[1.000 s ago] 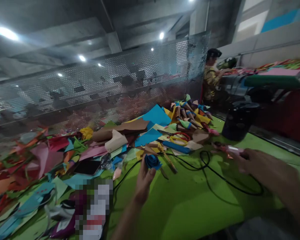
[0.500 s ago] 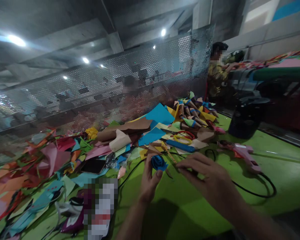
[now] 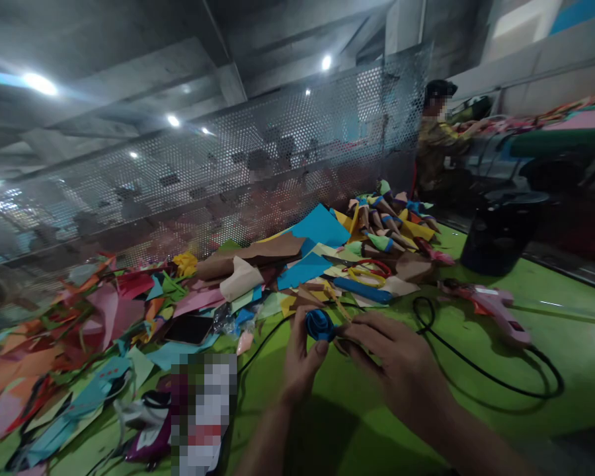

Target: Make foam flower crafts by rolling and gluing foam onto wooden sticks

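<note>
A rolled blue paper rose point(image 3: 319, 324) sits between the thumb and fingers of my left hand point(image 3: 303, 357), its spiral facing up. My right hand point(image 3: 391, 350) meets it from the right, fingers pinched at the rose's outer edge. Just behind the hands lie paper scraps, a tan strip point(image 3: 338, 303) and a blue stick-like tool point(image 3: 361, 289). Scissors point(image 3: 367, 272) with red and yellow handles rest beyond that tool. To the right, a pink glue gun point(image 3: 496, 307) lies on the green table point(image 3: 476, 423), its black cord looping toward me.
Colourful paper scraps point(image 3: 114, 311) heap on the left, beside a dark phone point(image 3: 188, 328). Several paper cones point(image 3: 381, 221) are piled at the back. A black bin point(image 3: 500, 231) stands at the right. Behind a perforated metal screen point(image 3: 297, 158) are people; another person point(image 3: 439, 139) works at far right.
My right hand has moved left to the rose and now pinches its edge; before, it was apart from it. The glue gun's cord has shifted, and the view has moved slightly.
</note>
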The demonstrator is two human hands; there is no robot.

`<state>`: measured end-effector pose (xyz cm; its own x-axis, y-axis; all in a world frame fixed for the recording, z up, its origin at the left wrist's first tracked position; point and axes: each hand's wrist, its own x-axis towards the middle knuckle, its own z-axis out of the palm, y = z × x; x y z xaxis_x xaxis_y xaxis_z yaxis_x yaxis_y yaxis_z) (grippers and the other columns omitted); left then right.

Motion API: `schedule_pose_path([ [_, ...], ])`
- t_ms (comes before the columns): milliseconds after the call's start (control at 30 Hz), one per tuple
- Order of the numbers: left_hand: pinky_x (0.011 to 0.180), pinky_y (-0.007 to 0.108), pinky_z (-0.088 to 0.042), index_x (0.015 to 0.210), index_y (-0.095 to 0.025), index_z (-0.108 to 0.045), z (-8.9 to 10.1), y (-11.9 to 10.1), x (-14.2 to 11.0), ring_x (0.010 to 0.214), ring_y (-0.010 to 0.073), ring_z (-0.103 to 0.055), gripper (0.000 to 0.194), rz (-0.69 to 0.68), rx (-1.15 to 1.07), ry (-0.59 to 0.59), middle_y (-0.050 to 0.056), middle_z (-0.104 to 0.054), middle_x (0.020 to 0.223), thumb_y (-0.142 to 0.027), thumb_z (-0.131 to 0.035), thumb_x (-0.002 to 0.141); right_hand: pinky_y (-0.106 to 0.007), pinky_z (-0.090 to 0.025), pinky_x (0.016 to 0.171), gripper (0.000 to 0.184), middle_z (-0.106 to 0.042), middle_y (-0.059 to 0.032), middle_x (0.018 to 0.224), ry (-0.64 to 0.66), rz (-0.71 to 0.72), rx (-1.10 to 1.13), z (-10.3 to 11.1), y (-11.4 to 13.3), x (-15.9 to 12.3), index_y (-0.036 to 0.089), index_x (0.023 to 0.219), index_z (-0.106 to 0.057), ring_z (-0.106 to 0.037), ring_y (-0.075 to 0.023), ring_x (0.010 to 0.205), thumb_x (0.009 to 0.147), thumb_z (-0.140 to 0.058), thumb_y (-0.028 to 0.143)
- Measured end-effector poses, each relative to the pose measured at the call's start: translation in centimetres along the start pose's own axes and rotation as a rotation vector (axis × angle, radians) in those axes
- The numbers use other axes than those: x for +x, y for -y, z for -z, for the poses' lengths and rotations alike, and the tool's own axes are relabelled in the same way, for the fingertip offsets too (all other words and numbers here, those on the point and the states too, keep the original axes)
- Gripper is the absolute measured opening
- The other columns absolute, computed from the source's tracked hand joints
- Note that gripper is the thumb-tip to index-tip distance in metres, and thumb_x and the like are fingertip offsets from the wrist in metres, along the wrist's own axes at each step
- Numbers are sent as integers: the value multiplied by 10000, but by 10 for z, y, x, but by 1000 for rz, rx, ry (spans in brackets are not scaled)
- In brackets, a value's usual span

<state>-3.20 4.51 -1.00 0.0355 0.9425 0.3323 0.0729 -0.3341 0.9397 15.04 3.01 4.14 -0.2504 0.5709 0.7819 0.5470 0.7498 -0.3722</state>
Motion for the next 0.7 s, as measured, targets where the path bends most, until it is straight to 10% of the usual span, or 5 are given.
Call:
schedule_pose_path([
  [700, 874, 336, -447, 1187, -207, -600, 0, -1, -1, 964, 247, -540, 583, -20, -7, 21, 68, -589, 1075, -646, -630, 803, -323, -539, 635, 176, -706, -68, 825, -51, -27, 51, -5, 5, 2, 175, 906, -708, -658, -203, 725, 927, -542, 121],
])
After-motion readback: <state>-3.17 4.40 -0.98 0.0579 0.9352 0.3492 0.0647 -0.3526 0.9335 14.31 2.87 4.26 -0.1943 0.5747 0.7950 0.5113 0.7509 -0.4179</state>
